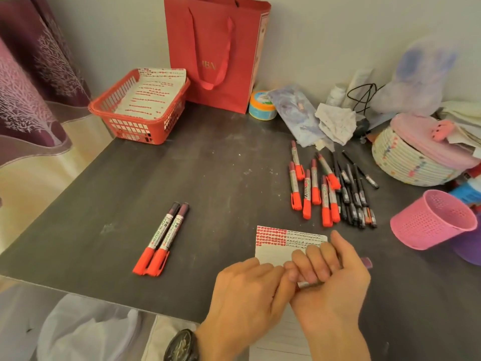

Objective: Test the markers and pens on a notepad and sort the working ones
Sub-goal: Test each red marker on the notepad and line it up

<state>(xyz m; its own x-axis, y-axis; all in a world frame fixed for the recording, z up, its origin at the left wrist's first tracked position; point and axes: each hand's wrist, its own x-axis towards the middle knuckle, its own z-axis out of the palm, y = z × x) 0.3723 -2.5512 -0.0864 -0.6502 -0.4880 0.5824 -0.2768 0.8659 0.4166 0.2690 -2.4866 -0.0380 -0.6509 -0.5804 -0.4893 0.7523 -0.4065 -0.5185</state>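
Observation:
Both hands meet over the white notepad [273, 250], which bears red and black test scribbles along its top. My right hand [330, 280] grips a marker [366, 262]; only its dark end shows past the palm, plus a bit of white barrel under the fingers. My left hand [247, 287] has its fingers curled at the marker's other end, which is hidden. Two red-capped markers [160, 239] lie side by side to the left. A heap of red-capped markers [313, 190] and black pens [355, 194] lies at the right.
A tilted pink mesh cup [433, 220] stands at the right. A red basket [138, 110] with scribbled paper and a red gift bag [216, 53] stand at the back. A woven basket [411, 157] and clutter fill the back right corner. The table's front edge runs close to my wrists.

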